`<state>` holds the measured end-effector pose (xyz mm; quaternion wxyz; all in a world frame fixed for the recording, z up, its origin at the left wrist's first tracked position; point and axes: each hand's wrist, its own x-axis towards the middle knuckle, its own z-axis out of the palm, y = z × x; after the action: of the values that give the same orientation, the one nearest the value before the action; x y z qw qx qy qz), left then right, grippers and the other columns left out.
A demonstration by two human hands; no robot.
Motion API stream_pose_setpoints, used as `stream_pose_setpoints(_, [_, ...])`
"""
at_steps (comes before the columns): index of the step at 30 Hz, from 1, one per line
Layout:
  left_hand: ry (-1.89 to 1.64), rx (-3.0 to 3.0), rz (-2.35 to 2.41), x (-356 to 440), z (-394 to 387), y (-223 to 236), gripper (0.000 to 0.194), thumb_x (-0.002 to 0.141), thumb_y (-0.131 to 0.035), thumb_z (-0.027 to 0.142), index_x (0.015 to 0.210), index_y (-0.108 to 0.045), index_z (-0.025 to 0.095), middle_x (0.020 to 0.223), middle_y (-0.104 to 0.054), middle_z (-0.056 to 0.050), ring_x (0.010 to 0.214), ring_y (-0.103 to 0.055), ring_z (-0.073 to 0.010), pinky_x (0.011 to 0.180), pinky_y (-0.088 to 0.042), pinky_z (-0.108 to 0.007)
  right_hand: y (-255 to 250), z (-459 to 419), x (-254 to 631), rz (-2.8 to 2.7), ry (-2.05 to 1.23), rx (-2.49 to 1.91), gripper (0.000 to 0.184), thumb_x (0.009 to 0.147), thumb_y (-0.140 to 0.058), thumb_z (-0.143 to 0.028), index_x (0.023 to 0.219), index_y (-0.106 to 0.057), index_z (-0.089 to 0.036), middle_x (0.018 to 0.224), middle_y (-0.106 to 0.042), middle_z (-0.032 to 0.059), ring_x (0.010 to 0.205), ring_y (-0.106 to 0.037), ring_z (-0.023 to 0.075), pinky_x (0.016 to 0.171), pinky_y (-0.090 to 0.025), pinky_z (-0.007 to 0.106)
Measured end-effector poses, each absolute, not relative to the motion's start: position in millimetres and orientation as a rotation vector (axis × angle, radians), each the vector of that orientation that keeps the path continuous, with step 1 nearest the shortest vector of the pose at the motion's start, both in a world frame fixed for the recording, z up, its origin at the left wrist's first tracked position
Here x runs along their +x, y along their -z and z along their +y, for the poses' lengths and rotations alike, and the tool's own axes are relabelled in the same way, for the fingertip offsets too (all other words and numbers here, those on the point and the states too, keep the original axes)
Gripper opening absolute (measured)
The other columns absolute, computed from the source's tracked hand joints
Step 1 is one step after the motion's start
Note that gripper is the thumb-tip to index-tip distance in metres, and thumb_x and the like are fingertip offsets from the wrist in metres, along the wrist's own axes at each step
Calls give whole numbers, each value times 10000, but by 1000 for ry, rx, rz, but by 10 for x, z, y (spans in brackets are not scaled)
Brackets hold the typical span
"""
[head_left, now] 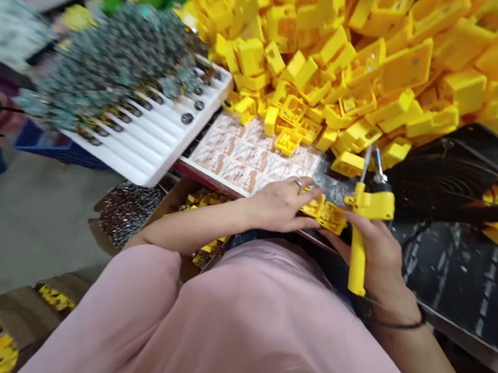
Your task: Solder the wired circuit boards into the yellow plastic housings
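Observation:
My left hand (282,204) rests at the near edge of the bench, its fingers closed on a small yellow plastic housing (325,214). My right hand (375,251) grips the yellow handle of a soldering iron (362,224), whose metal tip points up and away from me. The two hands meet over the housing. A sheet of printed labels (246,152) lies just beyond my left hand.
A huge heap of yellow plastic housings (351,60) fills the bench's far right. A white grooved tray (155,136) piled with small green circuit boards (112,59) juts out at the left. A box of small metal parts (125,209) sits below it. A dark mat (461,240) lies at the right.

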<state>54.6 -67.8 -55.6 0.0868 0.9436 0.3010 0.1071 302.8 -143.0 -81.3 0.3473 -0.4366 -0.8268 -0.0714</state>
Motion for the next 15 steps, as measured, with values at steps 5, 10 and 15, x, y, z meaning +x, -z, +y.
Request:
stream_pose_setpoints(5, [-202,2832,1283,67,-130,313,355,1082,-496,283,1315,-732,157,1271,-758,-156,1110,-741,-279,923,-632,-429,847,-1422,3105,-2080,250,-1098,635,923,-821,-335,1479,-543,-211,984,-760,37,790,-731,215,762,-569,333])
stream_pose_setpoints(10, [-3,2726,2043,-659,701,-55,342,991,-569,147,1275,-760,153,1413,-694,-165,1393,-567,-389,1100,-498,-590,807,-1459,3141,-2089,284,-1061,438,946,-772,-213,1367,-652,-189,848,-739,8,656,-684,164,668,-519,279])
stream_pose_setpoints(15, [136,2648,2081,-1036,1206,-142,176,971,-608,116,1011,-779,131,1254,-764,-90,1299,-525,-230,1195,-421,-524,762,-1470,3103,-2049,307,-1049,617,952,-733,-130,1535,-551,-215,752,-742,-23,565,-663,151,578,-515,250])
